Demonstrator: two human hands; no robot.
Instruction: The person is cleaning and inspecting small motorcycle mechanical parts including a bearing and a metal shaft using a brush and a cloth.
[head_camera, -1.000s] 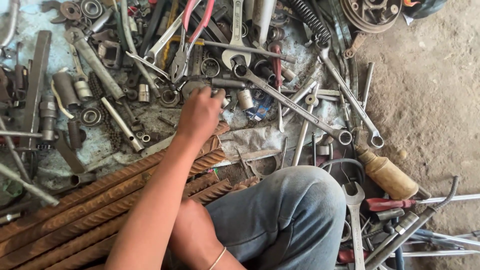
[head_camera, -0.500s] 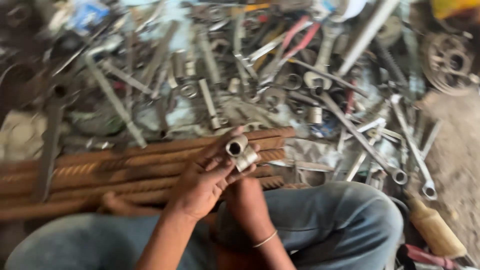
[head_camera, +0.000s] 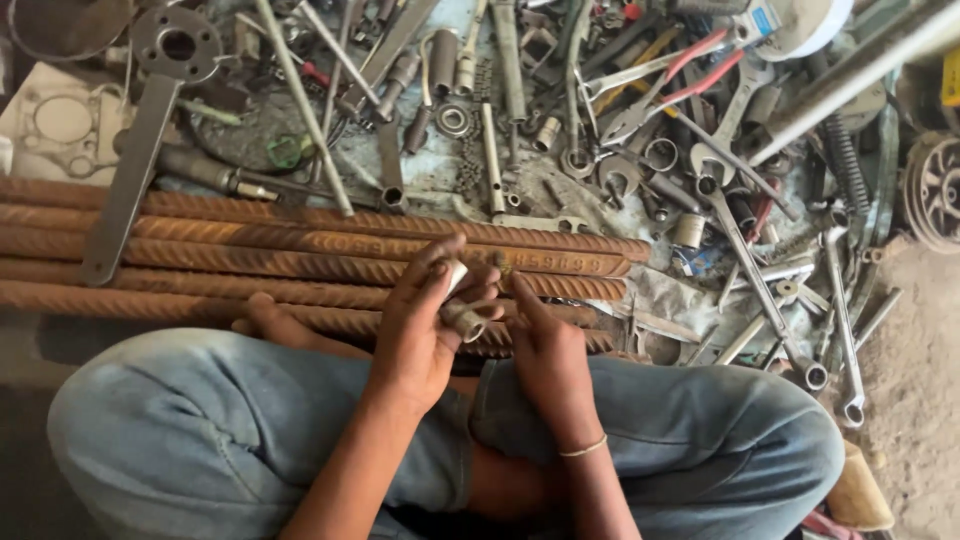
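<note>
Left hand: The left hand (head_camera: 425, 325) is curling around a small metal socket (head_camera: 466, 320), thumb and fingers closing on its barrel above the lap.
Socket: The short steel cylinder is sitting at the left hand's fingertips, its open end tilting toward the right hand; a second pale piece (head_camera: 455, 275) is showing under the left thumb, though what it is cannot be told.
Right hand: The right hand (head_camera: 548, 350) is lying just beside the socket, fingers bunched and pointing at it; whether they are touching or pinching anything cannot be told. A thin bangle (head_camera: 585, 449) is circling the wrist.
Legs: The person is sitting cross-legged in faded blue jeans (head_camera: 200, 420), both forearms resting between the knees.
Bars: A bundle of rusty ribbed steel bars (head_camera: 250, 245) is lying across the ground just beyond the hands, running left to right.
Flat tool: A long grey flat wrench with a round head (head_camera: 140, 150) is leaning over the bars on the left.
Tool spread: Farther out, spanners (head_camera: 760, 290), sockets and rods are crowding a dirty cloth; red-handled pliers (head_camera: 680, 80) are lying open near the top right.
Edge: A toothed wheel (head_camera: 935, 190) is resting at the far right on bare ground.
</note>
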